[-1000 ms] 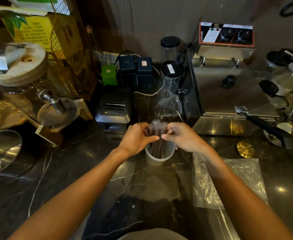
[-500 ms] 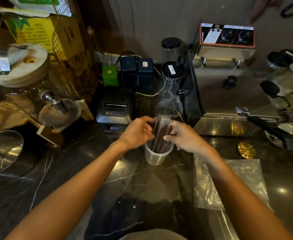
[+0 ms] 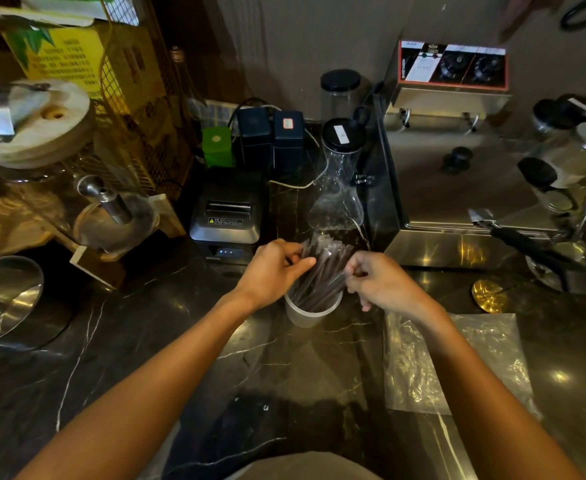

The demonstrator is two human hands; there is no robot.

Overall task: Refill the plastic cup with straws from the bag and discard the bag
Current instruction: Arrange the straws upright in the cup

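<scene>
A translucent plastic cup (image 3: pixel 307 315) stands on the dark marble counter, holding a bundle of dark wrapped straws (image 3: pixel 322 271) that fan out above its rim. My left hand (image 3: pixel 272 270) touches the straws from the left, fingers curled against them. My right hand (image 3: pixel 381 280) is at the right side of the bundle, fingertips pinched near the wrappers. The clear plastic bag (image 3: pixel 464 362) lies flat and empty on the counter to the right, under my right forearm.
A black receipt printer (image 3: pixel 229 211) and a glass carafe (image 3: pixel 338 199) stand just behind the cup. A steel fryer (image 3: pixel 458 188) sits back right with utensils beside it. A glass dispenser with a tap (image 3: pixel 104 199) and a steel bowl (image 3: pixel 4 299) are at the left.
The straws have spread wider in the cup. My right hand has moved slightly right and down, away from the bundle's middle. My left hand stays against the straws.
</scene>
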